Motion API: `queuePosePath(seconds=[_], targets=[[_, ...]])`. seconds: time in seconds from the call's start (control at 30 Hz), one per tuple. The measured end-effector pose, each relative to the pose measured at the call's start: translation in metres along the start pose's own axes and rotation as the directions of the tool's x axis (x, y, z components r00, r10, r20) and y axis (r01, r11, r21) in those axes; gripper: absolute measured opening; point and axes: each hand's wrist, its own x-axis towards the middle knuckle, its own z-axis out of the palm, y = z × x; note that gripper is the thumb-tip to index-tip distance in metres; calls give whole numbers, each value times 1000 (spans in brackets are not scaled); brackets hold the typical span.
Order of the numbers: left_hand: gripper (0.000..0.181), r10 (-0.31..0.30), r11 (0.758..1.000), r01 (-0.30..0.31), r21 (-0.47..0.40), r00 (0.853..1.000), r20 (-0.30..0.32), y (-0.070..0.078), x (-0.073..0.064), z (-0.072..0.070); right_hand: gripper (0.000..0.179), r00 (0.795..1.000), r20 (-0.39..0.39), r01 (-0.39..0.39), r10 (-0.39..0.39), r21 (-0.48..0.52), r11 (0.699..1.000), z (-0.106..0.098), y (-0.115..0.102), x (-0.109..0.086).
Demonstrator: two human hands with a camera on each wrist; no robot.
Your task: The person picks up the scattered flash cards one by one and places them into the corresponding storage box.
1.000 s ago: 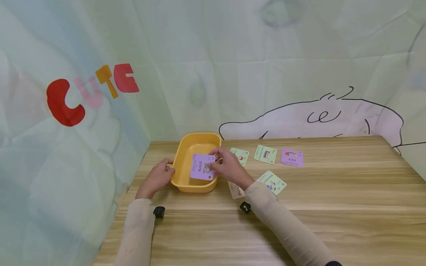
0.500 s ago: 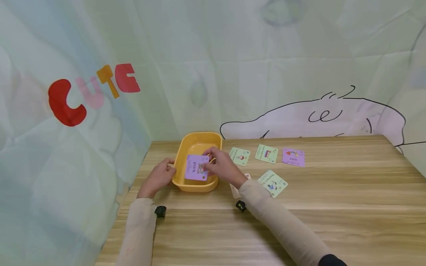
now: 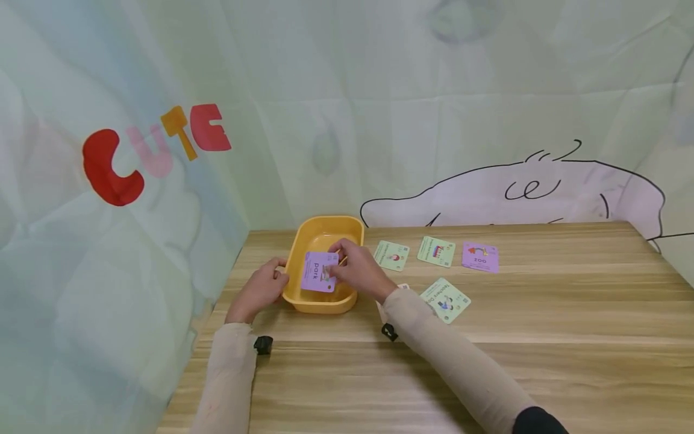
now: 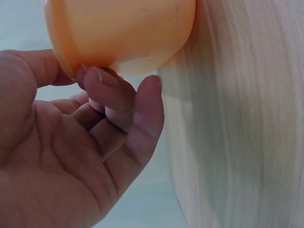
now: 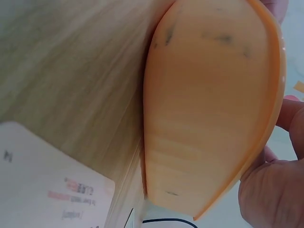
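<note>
A yellow plastic basin stands at the table's left end. My left hand grips its left rim between thumb and fingers; in the left wrist view that hand shows below the basin wall. Over the basin's inside, my right hand pinches a purple card printed "park" by its right side. In the right wrist view the basin's outer wall hides the card, and part of the right hand appears past the rim.
Right of the basin lie green cards and a purple "zoo" card. Nearer are a green "Teachers" card and a pale card, partly under the right forearm. A printed curtain hangs behind the wooden table.
My right hand has moved slightly left with the purple "park" card, bringing it farther over the basin. My left hand keeps its hold on the rim.
</note>
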Motion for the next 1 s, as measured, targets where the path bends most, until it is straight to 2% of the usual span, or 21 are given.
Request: queuePosePath(seconds=[0.27,1.0], targets=[[38,-2,1000,2,-2,1000,1,-1,0,0,31,1000,-17,-22,21,-57,998,1,-1,3],[41,25,1000,-25,-2,1000,13,-1,-2,-1,33,998,-30,-57,57,-18,998,0,-2,2]])
